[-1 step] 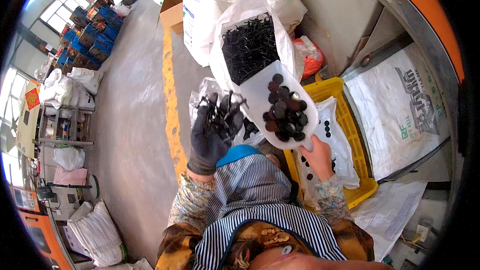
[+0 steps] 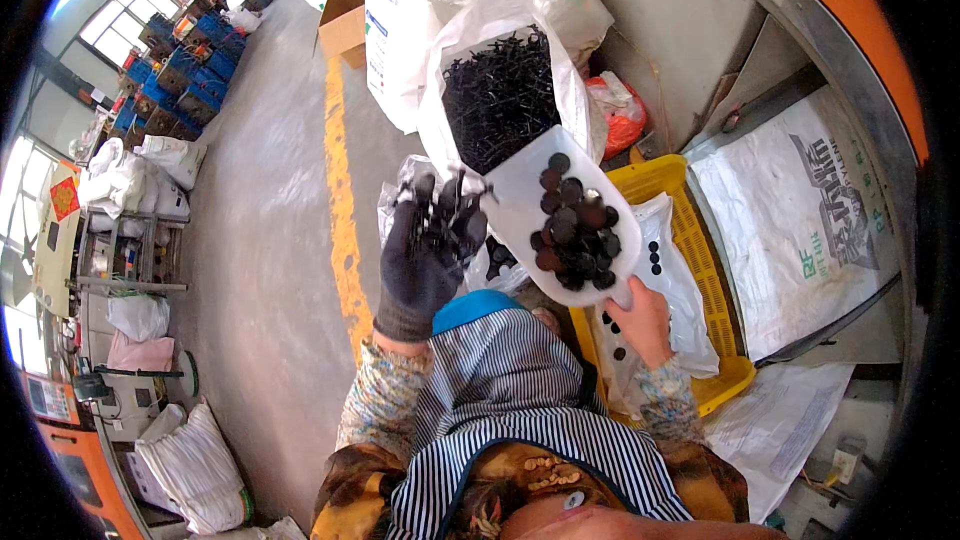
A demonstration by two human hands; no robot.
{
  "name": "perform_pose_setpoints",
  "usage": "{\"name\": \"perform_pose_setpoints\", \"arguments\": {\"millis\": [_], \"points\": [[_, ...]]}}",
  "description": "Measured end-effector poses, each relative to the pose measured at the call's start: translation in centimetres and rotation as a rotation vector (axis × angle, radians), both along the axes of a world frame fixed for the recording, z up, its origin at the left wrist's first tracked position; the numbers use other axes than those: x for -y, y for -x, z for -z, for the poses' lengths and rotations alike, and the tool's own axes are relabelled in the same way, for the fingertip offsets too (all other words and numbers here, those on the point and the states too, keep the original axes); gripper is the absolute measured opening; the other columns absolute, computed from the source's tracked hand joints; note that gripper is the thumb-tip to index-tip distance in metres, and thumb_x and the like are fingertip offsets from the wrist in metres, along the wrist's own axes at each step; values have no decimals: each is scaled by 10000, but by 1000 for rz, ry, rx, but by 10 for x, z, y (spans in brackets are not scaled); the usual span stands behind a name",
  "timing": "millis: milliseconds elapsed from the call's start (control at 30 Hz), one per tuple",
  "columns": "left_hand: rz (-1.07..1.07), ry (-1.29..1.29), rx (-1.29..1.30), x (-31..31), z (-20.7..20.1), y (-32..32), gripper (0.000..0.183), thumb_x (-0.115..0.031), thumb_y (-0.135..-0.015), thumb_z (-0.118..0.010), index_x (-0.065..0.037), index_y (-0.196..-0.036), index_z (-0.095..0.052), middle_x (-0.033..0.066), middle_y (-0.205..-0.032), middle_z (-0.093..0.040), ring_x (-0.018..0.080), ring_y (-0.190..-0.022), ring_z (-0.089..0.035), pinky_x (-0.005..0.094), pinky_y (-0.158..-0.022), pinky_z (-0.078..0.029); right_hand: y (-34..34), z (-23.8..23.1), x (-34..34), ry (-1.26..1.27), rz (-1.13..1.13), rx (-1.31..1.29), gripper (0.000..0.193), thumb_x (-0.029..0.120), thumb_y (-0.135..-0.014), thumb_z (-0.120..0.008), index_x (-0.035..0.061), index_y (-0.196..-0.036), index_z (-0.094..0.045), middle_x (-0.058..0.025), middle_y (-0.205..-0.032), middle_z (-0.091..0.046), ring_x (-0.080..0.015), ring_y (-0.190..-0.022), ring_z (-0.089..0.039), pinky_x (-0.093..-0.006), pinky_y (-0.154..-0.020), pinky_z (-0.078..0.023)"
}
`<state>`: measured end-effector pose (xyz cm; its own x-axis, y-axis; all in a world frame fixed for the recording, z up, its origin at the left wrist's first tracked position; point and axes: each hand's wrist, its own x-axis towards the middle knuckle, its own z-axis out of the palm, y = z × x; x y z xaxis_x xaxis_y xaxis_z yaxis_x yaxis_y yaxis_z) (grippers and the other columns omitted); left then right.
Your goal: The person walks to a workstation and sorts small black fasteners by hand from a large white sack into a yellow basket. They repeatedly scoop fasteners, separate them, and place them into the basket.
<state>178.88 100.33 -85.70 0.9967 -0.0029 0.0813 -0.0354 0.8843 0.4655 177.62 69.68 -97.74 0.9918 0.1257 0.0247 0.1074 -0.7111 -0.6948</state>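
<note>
My right hand [image 2: 642,320] is bare and closed round the handle of a white plastic scoop [image 2: 520,175]. Small round black discs [image 2: 568,225] are heaped in the scoop, which lies just below the mouth of a white sack. My left hand [image 2: 425,255], in a dark knit glove, is raised palm up with a handful of thin black branched plastic pieces [image 2: 455,212] in its curled fingers. Many similar black pieces [image 2: 500,90] fill the open white sack [image 2: 433,110]. Behind the gloved hand is a clear plastic bag [image 2: 388,202] with more black parts low inside.
A yellow plastic crate [image 2: 735,375] on the right holds a white bag [image 2: 685,315] with a few black discs on it. A large printed white sack [image 2: 770,240] lies beyond it. A cardboard box [image 2: 343,20] and a red bag [image 2: 622,118] stand near the filled sack.
The scoop and my right hand have shifted slightly right and toward me. My left hand has moved a little, still with the black pieces in it.
</note>
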Motion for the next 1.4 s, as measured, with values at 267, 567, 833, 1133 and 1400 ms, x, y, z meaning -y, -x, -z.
{"name": "perform_pose_setpoints", "arguments": {"millis": [267, 567, 833, 1133, 1400], "points": [[-45, -413, 163, 26, -44, -132, 300, -250, -990, -533, -101, -1249, -558, 94, -1211, -609, 260, -1110, -583, 403, -995, -454, 64, -15, 79, 84, 53, -146, 416, 251, -712, -741, 37, -1040, -602, -207, -848, -670, -419, -797, -633, -482, -704, -497], [-330, -2402, 649, -7, 8, -208, 532, -379, -709, -743, -146, -1175, -636, 165, -1184, -602, 318, -1096, -594, 378, -965, -478, 93, 2, 90, 52, 159, -167, 387, 197, -737, -724, 18, -1063, -615, -198, -871, -682, -389, -809, -656, -417, -703, -506], [-588, -2342, 562, -13, -2, -279, 467, -378, -883, -575, -102, -1259, -565, 187, -1188, -618, 366, -1133, -568, 438, -1007, -426, 92, 18, 87, 50, 177, -137, 442, 262, -712, -740, 40, -1071, -607, -211, -839, -673, -422, -794, -639, -480, -684, -498], [-356, -2753, 709, 28, 6, -197, 635, -366, -830, -664, -245, -1412, -440, 152, -1353, -502, 375, -1298, -419, 586, -1032, -327, 88, 2, 78, -100, 240, -163, 427, 229, -711, -742, 46, -1070, -602, -203, -847, -679, -387, -769, -665, -435, -675, -511], [-216, -2737, 935, -21, 4, -125, 291, -199, -825, -573, -187, -1101, -665, 93, -1057, -598, 322, -1116, -541, 478, -922, -435, 81, 3, 72, -88, 214, -149, 354, 129, -748, -720, -3, -1056, -607, -180, -864, -686, -318, -755, -670, -372, -692, -509]]}}
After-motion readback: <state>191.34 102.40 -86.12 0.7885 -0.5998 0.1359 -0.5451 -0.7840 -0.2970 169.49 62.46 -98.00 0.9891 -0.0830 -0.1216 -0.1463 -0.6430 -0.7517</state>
